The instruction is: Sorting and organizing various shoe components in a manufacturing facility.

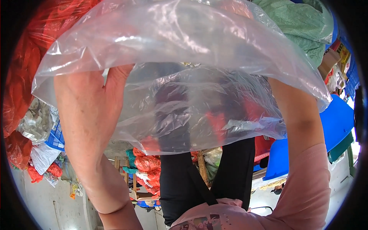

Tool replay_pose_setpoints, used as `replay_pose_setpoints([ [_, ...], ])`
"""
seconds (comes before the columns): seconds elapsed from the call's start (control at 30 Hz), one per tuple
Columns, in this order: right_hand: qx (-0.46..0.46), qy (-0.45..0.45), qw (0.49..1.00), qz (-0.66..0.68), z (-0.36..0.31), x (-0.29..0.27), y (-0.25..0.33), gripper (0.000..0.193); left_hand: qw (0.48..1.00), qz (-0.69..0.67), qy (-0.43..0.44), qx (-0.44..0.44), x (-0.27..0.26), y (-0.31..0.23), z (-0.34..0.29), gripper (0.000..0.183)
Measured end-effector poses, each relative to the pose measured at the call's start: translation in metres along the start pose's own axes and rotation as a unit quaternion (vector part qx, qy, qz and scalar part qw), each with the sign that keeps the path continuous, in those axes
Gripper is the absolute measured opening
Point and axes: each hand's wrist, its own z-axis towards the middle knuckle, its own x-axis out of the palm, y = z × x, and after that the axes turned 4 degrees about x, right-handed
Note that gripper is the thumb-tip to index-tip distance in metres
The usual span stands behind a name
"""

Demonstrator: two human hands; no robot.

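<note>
A large clear plastic bag point(180, 42) spreads wide across the upper middle, its mouth gaping toward me. My left hand point(94, 82) reaches into the mouth at the left. Its thumb stands apart from the palm, while the film covers the other fingers. At the right, my right forearm point(299, 111) goes in under the bag's upper layer; the plastic hides that hand, so its grip does not show. Between my arms hangs the bag's crumpled lower layer point(172, 132), and my black trouser legs show through it.
Red plastic bags point(23, 76) are heaped at the left, near a blue basket point(56, 134). A green woven sack point(303, 27) lies at the far right. Blue plastic point(278, 159) is beside my right arm. Orange-red bundles point(147, 165) sit by a wooden frame point(202, 168).
</note>
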Motion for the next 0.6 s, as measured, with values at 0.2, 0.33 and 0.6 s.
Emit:
replay_pose_setpoints([
  [0.2,0.01,0.036,0.999,0.031,-0.01,-0.004,0.003,0.041,0.998,-0.039,-0.011,-0.045,-0.007,-0.013,0.001,0.026],
  [0.33,0.022,0.057,0.997,0.051,-0.02,-0.004,-0.001,0.041,0.996,-0.041,0.003,-0.081,-0.002,-0.016,-0.003,0.027],
  [0.6,0.034,0.093,0.99,0.104,-0.022,-0.011,0.003,0.04,0.998,-0.015,0.019,-0.056,-0.007,-0.029,-0.002,0.023],
])
